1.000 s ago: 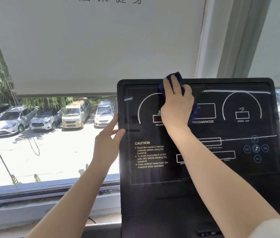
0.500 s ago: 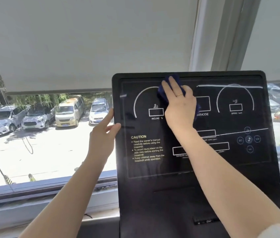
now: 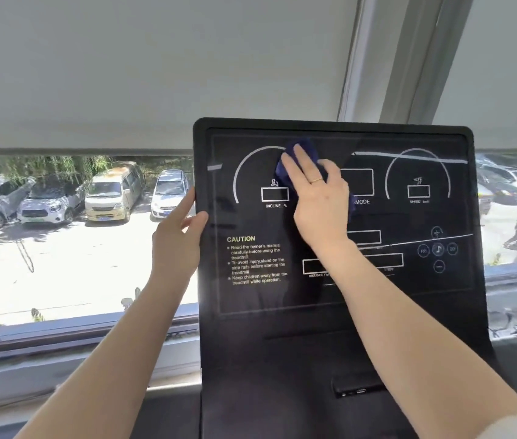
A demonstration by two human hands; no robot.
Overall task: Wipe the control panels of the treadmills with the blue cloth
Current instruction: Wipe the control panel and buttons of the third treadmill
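The right hand presses the blue cloth flat against the panel, wiping its upper part; the left hand grips its edge. Next, probably the lower areas.

— What sort of place was it?
— Gym, cardio area by a window. Black treadmill control panel stood right in front, printed with INCLINE %, SPEED, DISTANCE and a yellow CAUTION note about the treadmill.
— Anything else that placed it?
— Pale roller blind was pulled partway down over the window. Below it, a sunlit car park with parked cars, seen from above, so an upper floor.
— Home gym?
— Couldn't tell from there.
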